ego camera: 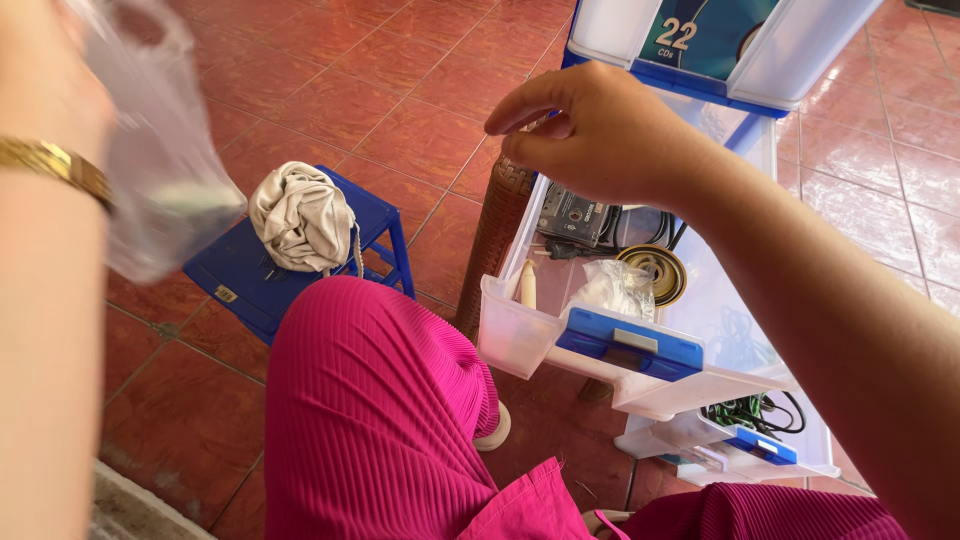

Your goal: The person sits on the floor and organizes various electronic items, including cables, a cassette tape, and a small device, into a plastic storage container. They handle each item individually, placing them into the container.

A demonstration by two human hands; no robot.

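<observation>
From up here I see my left hand [45, 80] raised close to the lens at the upper left, its fingers closed on the top of a clear plastic bag [160, 170] that hangs down, blurred; something greenish seems to sit in its lower part, though I cannot make it out. A gold bracelet [55, 165] circles that wrist. My right hand [600, 135] hovers above the open drawer [520, 330] of a clear plastic drawer unit with blue handles [630, 345]; its fingers are curled loosely with thumb and forefinger drawn toward each other, and I cannot tell whether they pinch anything. Directly beneath those fingers, inside the drawer, lie a cassette tape [572, 215], black cables [650, 232], a round roll of tape [652, 272], a crumpled clear bag [615, 288] and a small cream tube [527, 283]. A lower drawer [745, 440], nearer my right elbow, holds green cord. Below the left-hand bag, well apart from both hands, a blue plastic stool [245, 275] stands on the red tile floor [380, 90] with a beige cloth bundle [303, 218] on top. My pink pleated trousers [370, 420] fill the foreground between.
</observation>
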